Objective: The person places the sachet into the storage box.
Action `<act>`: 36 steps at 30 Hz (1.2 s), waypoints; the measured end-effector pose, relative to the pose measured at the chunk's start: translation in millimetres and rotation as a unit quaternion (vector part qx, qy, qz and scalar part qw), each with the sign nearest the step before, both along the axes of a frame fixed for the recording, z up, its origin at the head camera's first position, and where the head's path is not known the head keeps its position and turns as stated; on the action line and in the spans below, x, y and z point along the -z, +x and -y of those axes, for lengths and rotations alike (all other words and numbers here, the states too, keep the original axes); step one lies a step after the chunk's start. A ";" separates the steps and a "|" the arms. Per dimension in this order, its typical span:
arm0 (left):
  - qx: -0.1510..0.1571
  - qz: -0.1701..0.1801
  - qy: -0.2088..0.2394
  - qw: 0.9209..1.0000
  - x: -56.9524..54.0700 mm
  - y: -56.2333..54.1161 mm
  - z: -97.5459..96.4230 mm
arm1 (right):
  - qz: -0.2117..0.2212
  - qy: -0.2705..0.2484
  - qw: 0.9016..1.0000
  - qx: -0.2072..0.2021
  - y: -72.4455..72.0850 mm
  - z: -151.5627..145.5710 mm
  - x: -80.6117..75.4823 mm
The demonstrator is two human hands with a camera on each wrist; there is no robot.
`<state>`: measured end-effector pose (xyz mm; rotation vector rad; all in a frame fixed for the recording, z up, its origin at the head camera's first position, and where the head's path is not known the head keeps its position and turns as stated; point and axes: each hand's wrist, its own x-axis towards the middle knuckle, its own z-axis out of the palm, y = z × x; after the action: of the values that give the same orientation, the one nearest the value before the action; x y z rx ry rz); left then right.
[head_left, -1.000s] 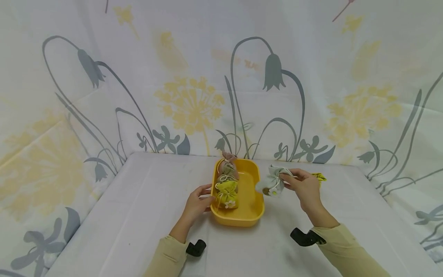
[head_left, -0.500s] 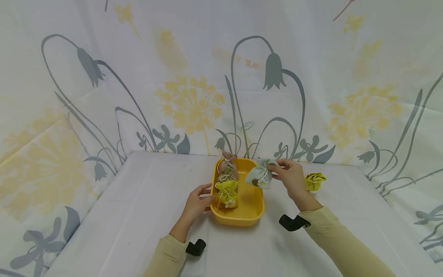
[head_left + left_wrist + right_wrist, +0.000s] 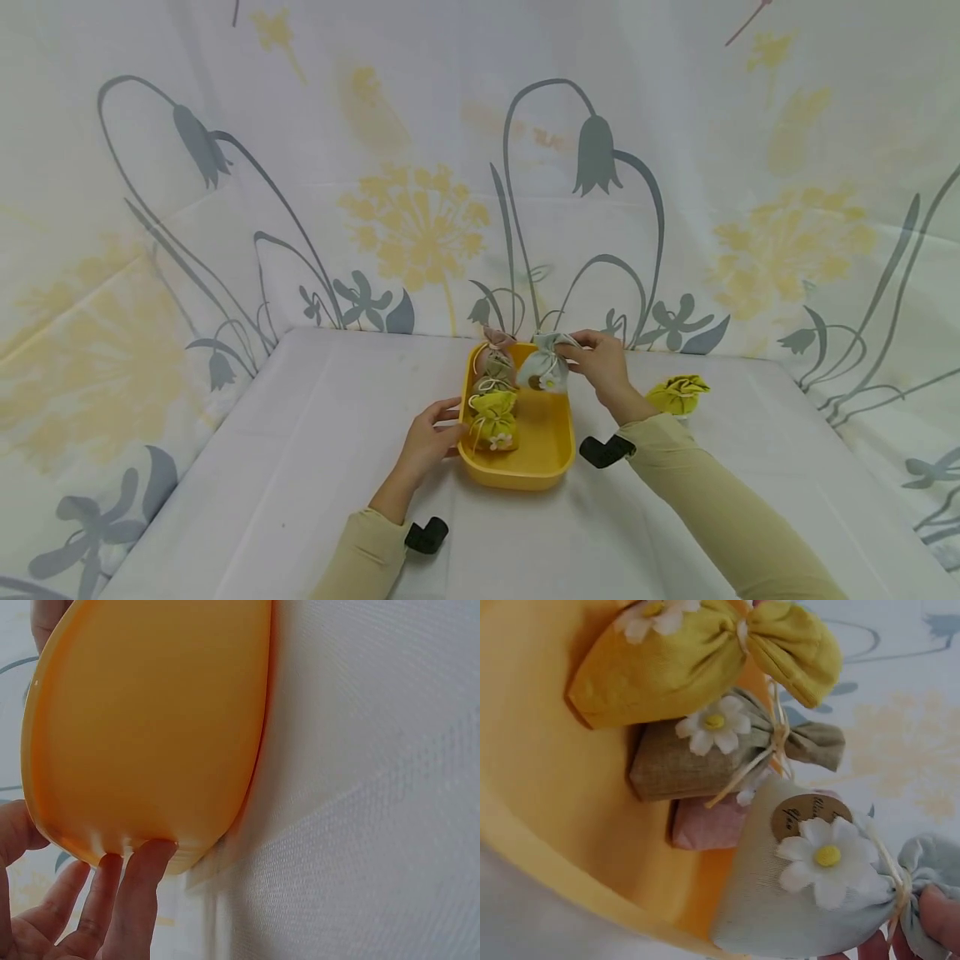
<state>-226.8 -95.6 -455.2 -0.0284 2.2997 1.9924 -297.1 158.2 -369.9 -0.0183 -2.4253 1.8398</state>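
A pale grey-blue drawstring pouch (image 3: 545,370) with a white flower and a round brown tag is held over the far right part of a yellow plastic tray (image 3: 538,450). My right hand (image 3: 602,367) pinches it by its gathered neck. On the tray's left side, my left hand (image 3: 429,439) holds the wall, its fingers (image 3: 140,889) against the outside and the thumb at the rim. Inside, along the left wall, stand a yellow-green pouch (image 3: 493,423), an olive-brown pouch (image 3: 697,761) and a pink pouch (image 3: 705,825), the last partly hidden.
Another yellow-green pouch (image 3: 677,393) stands on the white table (image 3: 300,467) to the right of the tray, partly behind the right forearm. Behind the table hangs a flower-printed cloth (image 3: 412,125).
My right hand has carried the grey-blue pouch left and away from me, from beside the tray to over its far end. The left hand and the tray have stayed put.
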 end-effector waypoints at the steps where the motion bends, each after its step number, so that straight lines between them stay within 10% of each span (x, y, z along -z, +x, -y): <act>1: 0.000 0.000 0.000 1.000 0.1 0.0 0.0 | 0.003 0.000 1.000 0.000 -2.3 0.6 -0.3; 24: -0.003 0.003 -0.005 1.000 -1.0 -2.0 -2.7 | 0.093 0.038 0.994 -0.036 -24.6 6.0 22.7; 36: -0.002 -0.002 -0.002 1.000 -0.9 1.0 -0.4 | 0.064 0.073 0.994 -0.055 -15.9 -5.9 19.1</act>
<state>-225.8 -95.3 -454.3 -0.0302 2.3068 1.9927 -313.0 164.1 -389.0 0.0091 -2.6938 1.7486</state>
